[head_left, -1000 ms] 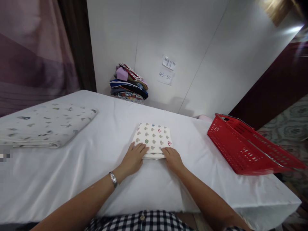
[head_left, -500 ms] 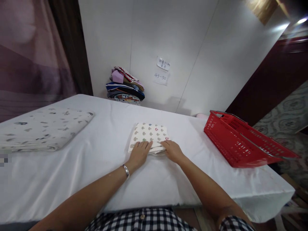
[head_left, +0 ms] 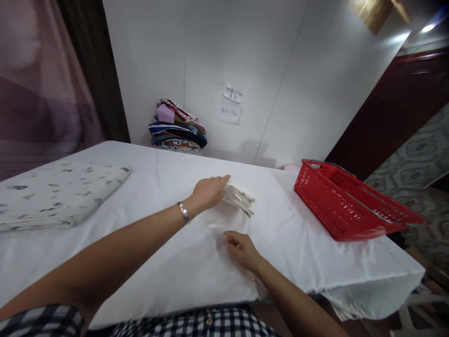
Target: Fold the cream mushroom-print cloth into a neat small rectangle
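Folding looks done to us: the small folded cloth (head_left: 240,198) is already a compact stack of layers, gripped at its near-left end by the left hand (head_left: 207,192) and lifted a bit off the white table (head_left: 168,243), mid-table, left of the red basket (head_left: 345,206). What's left seems to be putting it somewhere. Right hand (head_left: 242,247) rests loosely curled on the sheet, holding nothing. Cloth is blurry, so we can't make out its print.

A soft folded cotton cloth (head_left: 240,198) lies on a smooth white sheet with a faint sheen (head_left: 168,262). Beside it, a glossy red plastic basket (head_left: 345,208) with a metal handle. A shiny metal bracelet (head_left: 183,212) circles one wrist; matt paper notes (head_left: 231,103) hang on the smooth wall.
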Action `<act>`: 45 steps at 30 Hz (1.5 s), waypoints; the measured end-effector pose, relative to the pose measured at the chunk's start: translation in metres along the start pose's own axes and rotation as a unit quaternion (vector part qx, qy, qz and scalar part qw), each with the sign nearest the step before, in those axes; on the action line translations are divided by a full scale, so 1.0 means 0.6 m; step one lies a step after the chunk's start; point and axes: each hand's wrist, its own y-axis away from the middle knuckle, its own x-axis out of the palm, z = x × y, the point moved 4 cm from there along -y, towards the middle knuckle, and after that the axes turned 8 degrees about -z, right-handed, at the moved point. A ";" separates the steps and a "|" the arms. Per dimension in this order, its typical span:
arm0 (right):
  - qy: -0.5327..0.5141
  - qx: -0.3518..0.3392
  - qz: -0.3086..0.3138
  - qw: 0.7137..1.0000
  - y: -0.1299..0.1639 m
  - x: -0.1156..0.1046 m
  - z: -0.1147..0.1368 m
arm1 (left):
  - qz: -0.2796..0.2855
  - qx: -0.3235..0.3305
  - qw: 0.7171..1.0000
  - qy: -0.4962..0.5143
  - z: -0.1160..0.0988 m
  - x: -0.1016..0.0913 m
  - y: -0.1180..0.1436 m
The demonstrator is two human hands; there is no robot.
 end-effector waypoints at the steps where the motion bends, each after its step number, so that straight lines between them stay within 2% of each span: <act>1: -0.046 0.034 -0.006 0.998 -0.005 0.005 -0.012 | -0.014 -0.023 0.999 0.024 0.001 -0.020 -0.019; 3: -0.127 0.070 -0.024 0.989 -0.018 0.008 -0.028 | -0.056 -0.074 0.991 0.099 0.011 -0.064 -0.053; 5: -0.172 0.090 -0.045 0.980 -0.034 0.001 -0.040 | -0.090 -0.128 0.965 0.209 0.031 -0.102 -0.075; 6: -0.182 0.102 -0.058 0.976 -0.041 -0.006 -0.045 | -0.091 -0.160 0.944 0.274 0.045 -0.114 -0.081; 8: -0.185 0.141 -0.096 0.968 -0.053 -0.027 -0.056 | -0.059 -0.237 0.880 0.408 0.075 -0.120 -0.081; 10: -0.186 0.182 -0.132 0.956 -0.062 -0.050 -0.065 | 0.000 -0.321 0.794 0.516 0.106 -0.100 -0.062; 12: -0.225 0.201 -0.155 0.941 -0.069 -0.068 -0.067 | 0.055 -0.398 0.714 0.573 0.135 -0.058 -0.025; 13: -0.263 0.206 -0.156 0.930 -0.072 -0.074 -0.066 | 0.076 -0.435 0.684 0.581 0.149 -0.031 0.000; 14: -0.307 0.211 -0.149 0.916 -0.074 -0.076 -0.064 | 0.100 -0.472 0.660 0.576 0.162 -0.001 0.027; 16: -0.380 0.240 -0.117 0.886 -0.077 -0.072 -0.063 | 0.117 -0.515 0.641 0.557 0.185 0.057 0.081; 19: -0.416 0.291 -0.082 0.857 -0.080 -0.054 -0.068 | 0.142 -0.560 0.635 0.513 0.208 0.123 0.146; 21: -0.420 0.308 -0.085 0.849 -0.085 -0.040 -0.075 | 0.142 -0.581 0.631 0.495 0.218 0.142 0.168; 26: -0.392 0.320 -0.134 0.852 -0.103 -0.025 -0.086 | 0.150 -0.561 0.644 0.498 0.215 0.135 0.164; 28: -0.373 0.318 -0.172 0.854 -0.112 -0.036 -0.087 | 0.134 -0.544 0.642 0.523 0.207 0.124 0.153; 31: -0.357 0.272 -0.226 0.864 -0.127 -0.068 -0.084 | 0.080 -0.502 0.646 0.570 0.195 0.113 0.135; 33: -0.349 0.244 -0.237 0.873 -0.135 -0.085 -0.086 | 0.058 -0.474 0.645 0.596 0.190 0.118 0.127; 36: -0.317 0.274 -0.224 0.880 -0.136 -0.090 -0.111 | 0.090 -0.497 0.644 0.575 0.192 0.148 0.134; 38: -0.268 0.306 -0.198 0.892 -0.130 -0.086 -0.134 | 0.108 -0.519 0.679 0.508 0.203 0.170 0.146; 40: -0.176 0.293 -0.191 0.920 -0.127 -0.088 -0.150 | 0.101 -0.508 0.740 0.429 0.217 0.180 0.152; 42: -0.058 0.228 -0.203 0.951 -0.130 -0.098 -0.151 | 0.095 -0.477 0.795 0.364 0.229 0.181 0.151; 45: 0.070 0.111 -0.193 0.972 -0.150 -0.100 -0.121 | 0.114 -0.437 0.845 0.286 0.241 0.177 0.136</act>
